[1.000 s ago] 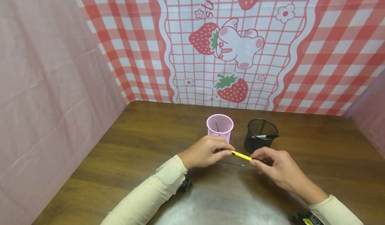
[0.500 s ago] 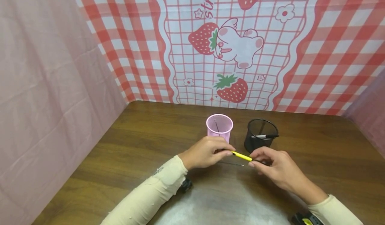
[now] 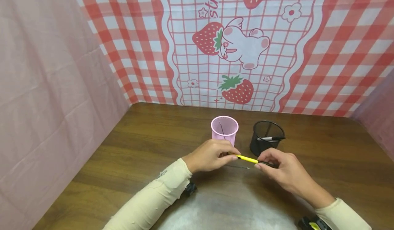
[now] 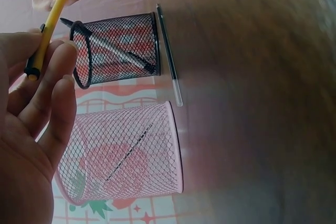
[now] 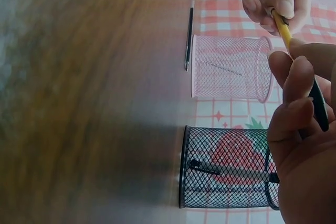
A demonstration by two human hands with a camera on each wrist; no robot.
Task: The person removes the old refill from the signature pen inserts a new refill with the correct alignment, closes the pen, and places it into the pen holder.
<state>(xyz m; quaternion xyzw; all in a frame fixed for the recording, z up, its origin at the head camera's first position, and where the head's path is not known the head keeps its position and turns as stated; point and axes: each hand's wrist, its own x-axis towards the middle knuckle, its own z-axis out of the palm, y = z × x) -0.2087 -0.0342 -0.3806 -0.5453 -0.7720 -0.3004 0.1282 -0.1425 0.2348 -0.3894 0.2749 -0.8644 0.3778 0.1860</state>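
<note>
A pen (image 3: 247,159) with a yellow barrel and a black section is held level above the table between both hands. My left hand (image 3: 212,156) pinches its left end, where a black clip (image 4: 43,28) shows in the left wrist view. At the other end, my right hand (image 3: 287,172) pinches the black section (image 5: 319,106) between thumb and fingers. Below the pen, a thin dark pen refill (image 4: 169,51) with a clear end lies on the table. Behind the left hand stands a pink mesh cup (image 3: 215,131) with one thin dark rod (image 3: 222,129) inside.
Right of the pink cup stands a black mesh cup (image 3: 258,146), behind the right hand. A silver-and-black pen (image 3: 268,139) leans in it. The brown wooden table (image 3: 147,134) meets a red-and-white checked cloth (image 3: 144,52) at the back and a pink curtain (image 3: 55,86) at the left.
The fingers of my right hand have shifted slightly on the pen, and more of its black section shows between them. My left hand has hardly moved.
</note>
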